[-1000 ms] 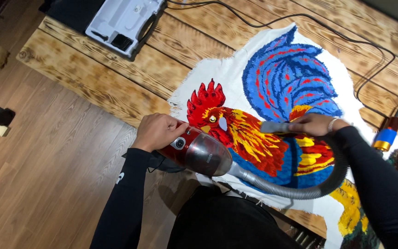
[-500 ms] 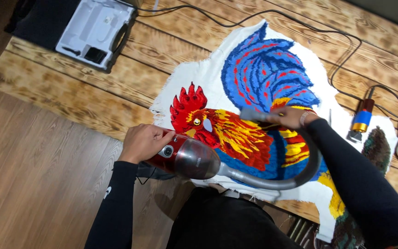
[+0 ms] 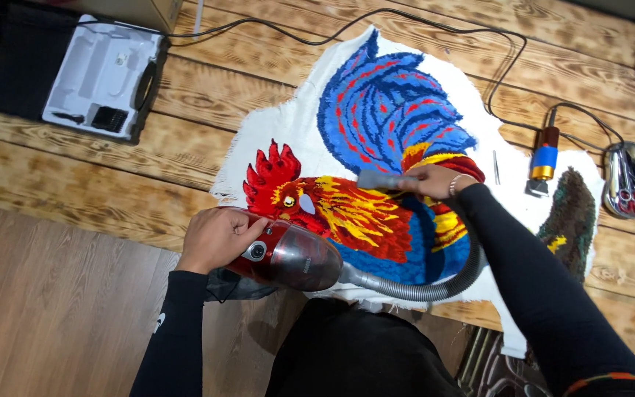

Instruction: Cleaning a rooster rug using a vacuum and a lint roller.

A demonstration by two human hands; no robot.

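Our left hand [image 3: 218, 239] grips the red handheld vacuum [image 3: 288, 257] at the table edge [image 3: 90, 202], and our right hand [image 3: 429, 180] is closed around its grey nozzle [image 3: 378, 179], which rests on the tufted rooster rug [image 3: 376, 169]. The hose [image 3: 435, 287] loops under our right arm; we judge a hard pull could drag the vacuum off the edge or snag loose yarn.

A desk [image 3: 75, 184] of scorched wooden planks carries a white cloth tufted with a red, yellow and blue rooster [image 3: 376, 169], lying under both grips. Beyond the left grip sits an open black case with a white moulded tray [image 3: 101, 77]. Right of the right grip lie a red-and-blue corded tool [image 3: 543, 158] and a small dark green tufted piece [image 3: 571, 220].
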